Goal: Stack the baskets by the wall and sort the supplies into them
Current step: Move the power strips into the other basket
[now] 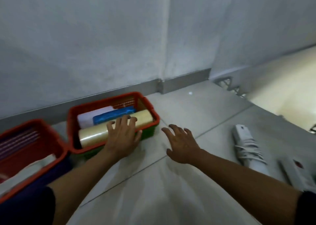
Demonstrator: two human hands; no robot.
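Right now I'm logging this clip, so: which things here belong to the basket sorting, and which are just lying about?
Belongs to the job:
red basket stacked on green basket
clear roll
blue pack
white pack
second red basket
left hand
right hand

Lying about:
white shoe

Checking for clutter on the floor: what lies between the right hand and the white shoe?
In the head view, only bare grey floor tile lies between the right hand and the white shoe.
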